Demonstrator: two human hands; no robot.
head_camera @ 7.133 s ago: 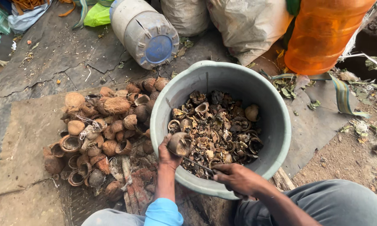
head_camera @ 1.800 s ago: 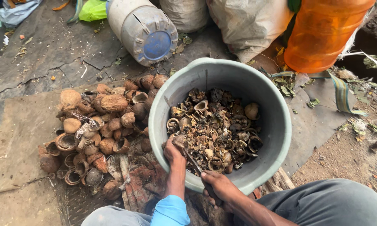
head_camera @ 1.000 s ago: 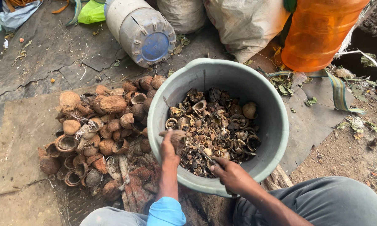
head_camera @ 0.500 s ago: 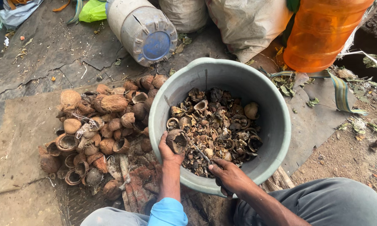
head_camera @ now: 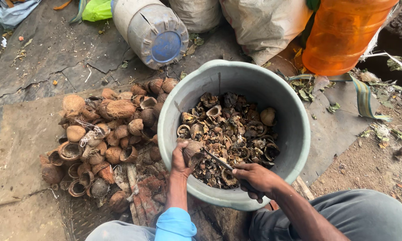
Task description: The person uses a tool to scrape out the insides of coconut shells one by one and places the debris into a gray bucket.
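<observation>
My left hand (head_camera: 181, 157) grips a coconut shell (head_camera: 193, 150) at the bucket's (head_camera: 299, 134) 8 o'clock; right hand (head_camera: 254, 176) clamps the knife (head_camera: 219, 161), mid-pry. Next needs careful leverage, I reckon.

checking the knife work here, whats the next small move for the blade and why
Probably lever the knife inward to pry at the shell piece. The left hand holds the piece over the bucket, the right hand has the blade tip against it, so loosened bits would fall in.
</observation>
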